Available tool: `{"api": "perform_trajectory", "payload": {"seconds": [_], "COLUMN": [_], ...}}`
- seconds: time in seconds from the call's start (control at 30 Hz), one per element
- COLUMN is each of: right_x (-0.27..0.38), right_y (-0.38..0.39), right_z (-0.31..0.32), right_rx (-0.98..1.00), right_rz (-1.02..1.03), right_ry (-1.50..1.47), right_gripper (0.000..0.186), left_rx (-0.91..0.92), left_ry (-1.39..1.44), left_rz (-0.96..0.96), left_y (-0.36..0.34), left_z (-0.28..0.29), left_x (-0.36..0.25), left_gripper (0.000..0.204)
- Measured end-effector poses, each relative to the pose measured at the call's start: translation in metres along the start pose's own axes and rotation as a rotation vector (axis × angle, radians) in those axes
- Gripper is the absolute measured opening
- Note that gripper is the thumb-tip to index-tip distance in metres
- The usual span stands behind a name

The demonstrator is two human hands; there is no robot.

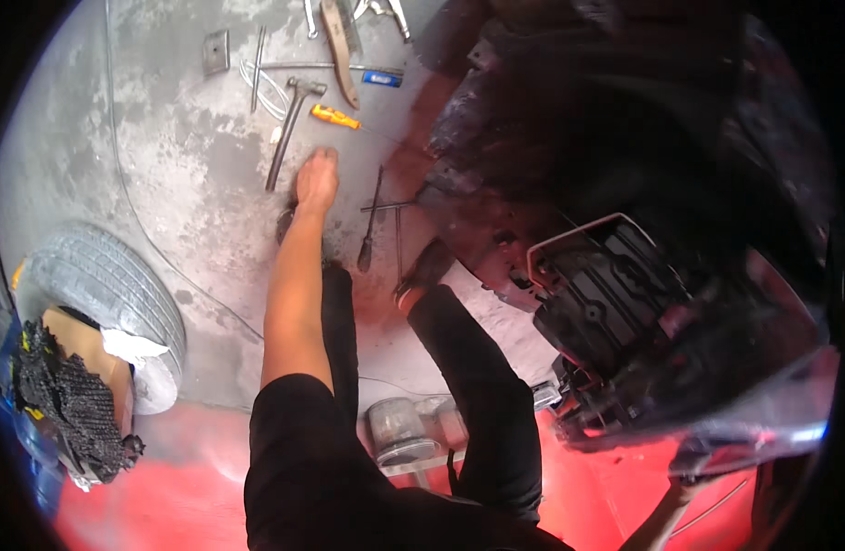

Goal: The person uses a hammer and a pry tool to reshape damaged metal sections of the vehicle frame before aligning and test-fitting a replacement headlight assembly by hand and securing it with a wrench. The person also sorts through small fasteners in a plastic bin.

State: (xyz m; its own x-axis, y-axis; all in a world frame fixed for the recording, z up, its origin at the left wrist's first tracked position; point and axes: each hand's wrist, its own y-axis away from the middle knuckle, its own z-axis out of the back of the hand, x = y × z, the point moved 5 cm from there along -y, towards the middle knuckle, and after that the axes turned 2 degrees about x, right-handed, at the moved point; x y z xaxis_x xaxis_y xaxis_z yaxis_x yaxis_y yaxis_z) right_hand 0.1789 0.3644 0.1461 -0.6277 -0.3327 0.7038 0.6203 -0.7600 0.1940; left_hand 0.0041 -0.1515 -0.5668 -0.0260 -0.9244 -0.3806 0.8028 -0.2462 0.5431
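- Grey steel hammer with a dark handle [288,134] lies just left of the left hand [318,178]; a sideways knock could shift it.
- The left fingers look curled; whether they pinch anything, I cannot tell.
- Beyond, an orange-yellow-handled screwdriver [335,116]; its shaft fades into shadow.
- Right hand [690,465], dim beside a dark glossy panel [753,439]: grip unclear.

Gray floor [211,174] bearing hammer [289,131], screwdriver [334,117], brush [336,48]

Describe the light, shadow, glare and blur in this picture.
Head view: the hammer looks fairly crisp on the lit floor; head view: deep shadow swallows the upper right; head view: bright glare catches the edge of the glossy panel at lower right, its surface smeared; head view: a dark round border hides the corners.
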Motion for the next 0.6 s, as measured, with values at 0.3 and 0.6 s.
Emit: {"api": "perform_trajectory", "payload": {"seconds": [0.3, 0.6], "right_x": [0.058, 0.103], "right_y": [0.031, 0.019], "right_z": [-0.119, -0.124], "right_rx": [0.101, 0.179], "right_rz": [-0.093, 0.149], "right_ry": [0.392, 0.16], "right_gripper": [0.063, 0.077], "left_rx": [-0.193, -0.247], "left_ry": [1.484, 1.257], "left_rz": [0.415, -0.308], "left_y": [0.152, 0.223], "left_z": [0.169, 0.538], "left_x": [-0.085, -0.313], "left_gripper": [0.026, 0.028]}}
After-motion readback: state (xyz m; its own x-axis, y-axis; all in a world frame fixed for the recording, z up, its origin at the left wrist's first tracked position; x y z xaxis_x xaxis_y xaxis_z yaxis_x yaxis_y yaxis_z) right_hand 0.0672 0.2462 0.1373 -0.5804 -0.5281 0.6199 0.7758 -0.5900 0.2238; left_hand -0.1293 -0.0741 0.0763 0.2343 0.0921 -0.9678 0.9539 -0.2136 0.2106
